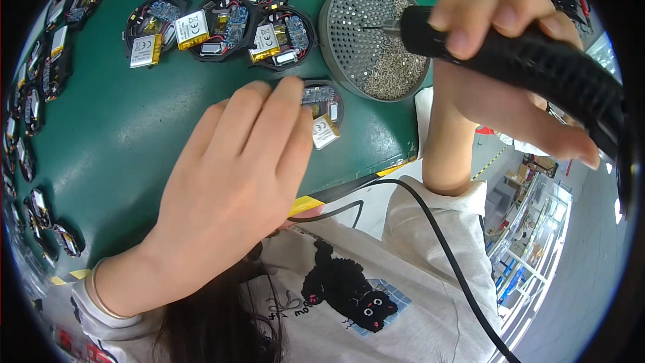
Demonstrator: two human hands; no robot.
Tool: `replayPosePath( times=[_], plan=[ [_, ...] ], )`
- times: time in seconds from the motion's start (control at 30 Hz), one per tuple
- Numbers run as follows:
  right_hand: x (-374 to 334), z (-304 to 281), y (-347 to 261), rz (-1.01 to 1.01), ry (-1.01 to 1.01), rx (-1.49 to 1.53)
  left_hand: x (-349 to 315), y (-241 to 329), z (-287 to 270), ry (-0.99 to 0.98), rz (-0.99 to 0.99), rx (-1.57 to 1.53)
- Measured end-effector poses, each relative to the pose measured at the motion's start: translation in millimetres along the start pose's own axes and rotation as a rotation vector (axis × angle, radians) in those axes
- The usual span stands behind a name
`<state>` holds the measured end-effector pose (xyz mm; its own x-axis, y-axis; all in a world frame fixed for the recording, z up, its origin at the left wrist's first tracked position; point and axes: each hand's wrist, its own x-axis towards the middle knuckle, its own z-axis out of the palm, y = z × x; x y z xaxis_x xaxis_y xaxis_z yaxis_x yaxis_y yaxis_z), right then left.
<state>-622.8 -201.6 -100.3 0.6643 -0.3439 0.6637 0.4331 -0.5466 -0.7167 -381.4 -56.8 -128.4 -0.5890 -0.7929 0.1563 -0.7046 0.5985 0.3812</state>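
Note:
My left hand [235, 154] reaches over the table with its fingers close together at the left side of a round black electronic unit [324, 111]. The fingertips hide part of this unit; its blue circuit board and silver-and-yellow battery still show. My thumb is out of sight. In my right hand [494, 94] is a black electric screwdriver [531, 60], held nearly level, fingers wrapped over its body. Its thin bit points left above a round grey screw tray [325, 44]. The tray has a perforated plate on one side and a heap of small silver screws [393, 72] on the other.
Several similar round units [225, 27] lie in a cluster at the back, and more line the far left edge. A black cable [437, 228] runs down across my sleeve. Yellow-black tape [306, 206] marks the near edge of the green table [134, 154].

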Motion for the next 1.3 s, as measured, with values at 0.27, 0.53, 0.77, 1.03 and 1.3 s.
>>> replayPosePath(
  times=[0.27, 0.53, 0.77, 1.03, 1.3],
  plan=[
    [8.0, 22.9, -35.0, 0.107, 0.196, 0.161, 20.1, -14.5, 0.0, 0.173, 0.144, -0.18],
    [18.9, 37.4, -13.8, 0.009, 0.089, 0.184, 26.1, -20.9, 0.6, 0.18, 0.165, -0.145],
    [19.9, 44.3, 3.9, -0.002, 0.127, 0.179, 24.1, -33.5, 9.9, 0.233, 0.202, -0.092],
    [19.7, 52.8, 1.7, 0.046, 0.114, 0.149, 22.0, -29.6, 16.5, 0.246, 0.19, -0.119],
    [14.0, 67.4, -20.1, 0.106, 0.04, 0.091, 19.1, -20.9, 22.7, 0.317, 0.192, -0.129]
  ],
)
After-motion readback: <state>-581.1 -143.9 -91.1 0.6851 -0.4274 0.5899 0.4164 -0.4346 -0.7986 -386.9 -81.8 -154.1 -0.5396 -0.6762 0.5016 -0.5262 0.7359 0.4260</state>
